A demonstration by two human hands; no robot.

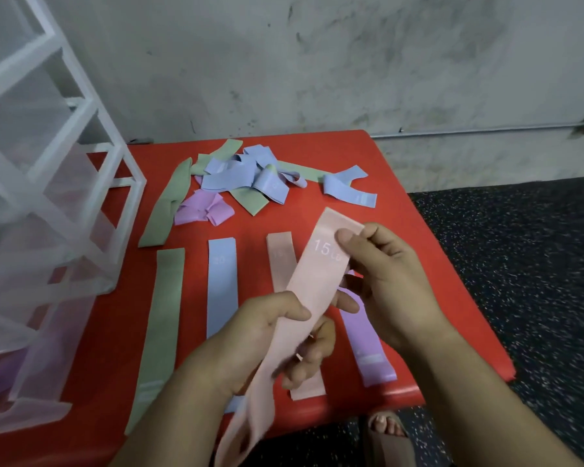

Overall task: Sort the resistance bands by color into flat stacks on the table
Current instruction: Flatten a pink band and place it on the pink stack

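Head view: at far left a translucent drawer unit (48,197) stood on the red counter (418,251). Beside it, a green band (164,332) and a blue band (221,288) lay flat and parallel, apart from each other. The left hand (270,335) reached in from below, its fingers curled round the middle of a pink band (317,274) with the thumb lying on top. That band, marked 15 LB, ran diagonally above a flat pink stack (279,251), its lower end hanging past the counter's near edge. The right hand (385,281) pinched the band's upper end between thumb and fingers. Under that hand lay a flat purple band (368,348). An unsorted heap (243,176) of green, blue and purple bands lay at the counter's far side.
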